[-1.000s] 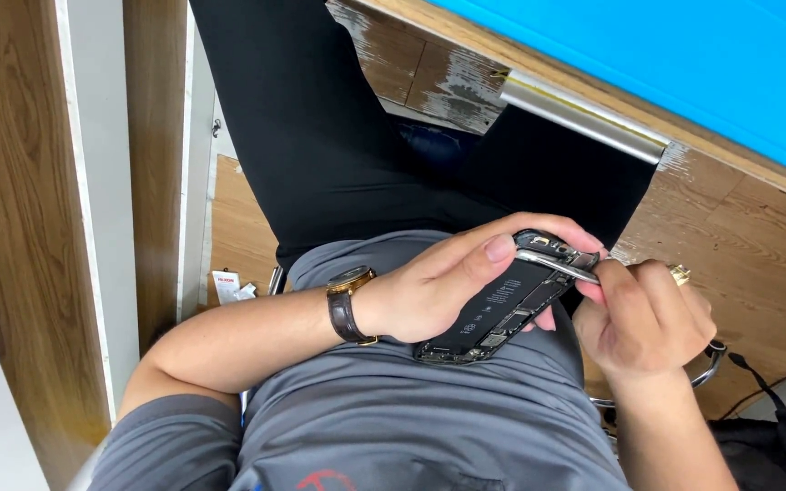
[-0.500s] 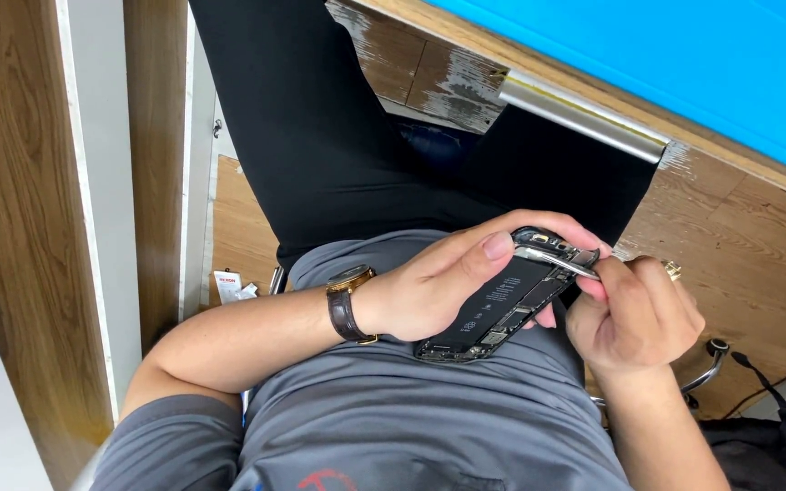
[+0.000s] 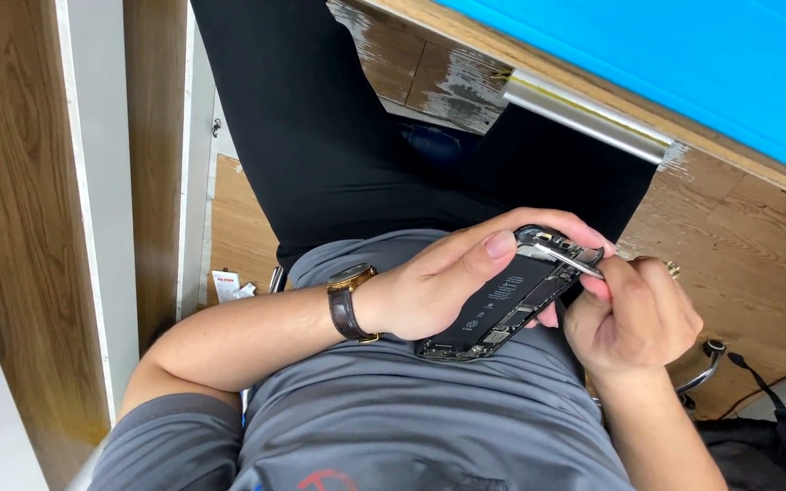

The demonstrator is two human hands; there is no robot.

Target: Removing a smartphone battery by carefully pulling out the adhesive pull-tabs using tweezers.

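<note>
Metal tweezers (image 3: 568, 257), pinched in the right hand (image 3: 634, 318), have barely shifted at what seems the top edge of the opened phone (image 3: 502, 300), gripped by the left hand (image 3: 438, 286) above the lap.

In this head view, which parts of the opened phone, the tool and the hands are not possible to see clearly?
- Opened phone, head view: its left side is hidden by the left hand.
- Metal tool: its rear end is hidden in the right hand; which small part its tip touches is too small to tell.
- Right forearm: cut off by the bottom edge.
- Blue mat: cut off by the top edge.
</note>
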